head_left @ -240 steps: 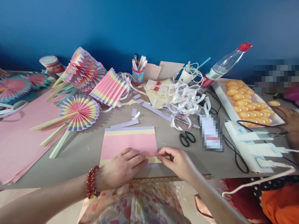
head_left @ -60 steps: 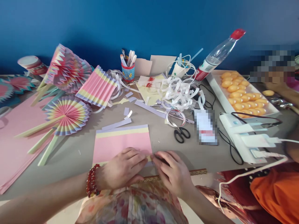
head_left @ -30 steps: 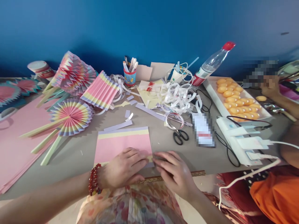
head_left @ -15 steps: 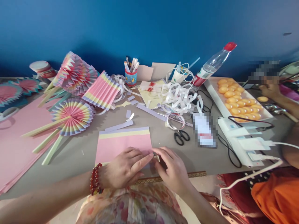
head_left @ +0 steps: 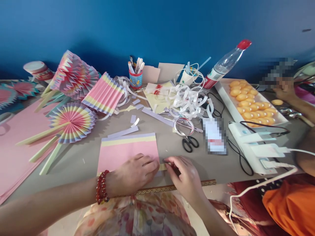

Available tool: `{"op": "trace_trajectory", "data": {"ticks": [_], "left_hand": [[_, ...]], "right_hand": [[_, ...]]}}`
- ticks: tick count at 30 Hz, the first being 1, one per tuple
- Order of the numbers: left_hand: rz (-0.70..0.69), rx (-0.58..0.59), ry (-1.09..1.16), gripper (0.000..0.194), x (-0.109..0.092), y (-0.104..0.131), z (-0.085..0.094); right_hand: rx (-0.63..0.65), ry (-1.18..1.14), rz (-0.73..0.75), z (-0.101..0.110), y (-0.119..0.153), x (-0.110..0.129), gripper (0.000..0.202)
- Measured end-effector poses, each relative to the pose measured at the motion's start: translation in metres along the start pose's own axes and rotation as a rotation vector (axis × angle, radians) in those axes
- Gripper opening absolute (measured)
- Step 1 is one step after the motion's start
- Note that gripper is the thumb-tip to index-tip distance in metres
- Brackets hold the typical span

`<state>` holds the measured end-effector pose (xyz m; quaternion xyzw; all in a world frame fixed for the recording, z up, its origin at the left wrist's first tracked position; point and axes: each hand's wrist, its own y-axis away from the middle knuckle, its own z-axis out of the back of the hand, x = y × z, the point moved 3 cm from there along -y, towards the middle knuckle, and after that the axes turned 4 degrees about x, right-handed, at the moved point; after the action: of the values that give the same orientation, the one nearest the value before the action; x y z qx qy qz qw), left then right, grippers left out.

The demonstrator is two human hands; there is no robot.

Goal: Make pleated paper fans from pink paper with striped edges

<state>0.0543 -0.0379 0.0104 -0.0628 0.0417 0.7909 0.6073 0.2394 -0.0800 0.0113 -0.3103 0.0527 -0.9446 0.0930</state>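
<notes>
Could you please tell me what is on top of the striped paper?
The left hand rests on the front part of the striped paper, and the right hand is at its front right corner. The surface beneath the left hand cannot be seen.

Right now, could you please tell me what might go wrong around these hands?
The left hand lies on the sheet, with the right hand at its near right corner; if the sheet slips, a crease there could run crooked.

The white cable hangs over the table's edge, off to the right of the right arm, so a wide sideways sweep might catch it.
</notes>
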Motion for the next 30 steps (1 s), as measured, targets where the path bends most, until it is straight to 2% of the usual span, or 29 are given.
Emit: {"op": "trace_trajectory", "data": {"ticks": [6,14,20,30], "left_hand": [[-0.067,0.053,-0.013,0.023,0.0043,-0.0041,0.0014],[-0.055,0.048,0.036,0.023,0.0054,-0.0064,0.0019],[-0.085,0.115,0.024,0.019,0.0053,-0.0072,0.0010],[-0.077,0.101,-0.027,0.016,0.0033,-0.0045,-0.0057]], "right_hand": [[0.043,-0.053,-0.051,-0.0001,0.0011,-0.0016,0.009],[0.053,-0.049,-0.061,-0.0031,0.0002,-0.0035,0.010],[0.051,-0.020,-0.061,-0.0026,-0.0011,0.0000,0.011],[0.056,0.012,-0.074,-0.0057,0.0019,0.0008,0.012]]}}
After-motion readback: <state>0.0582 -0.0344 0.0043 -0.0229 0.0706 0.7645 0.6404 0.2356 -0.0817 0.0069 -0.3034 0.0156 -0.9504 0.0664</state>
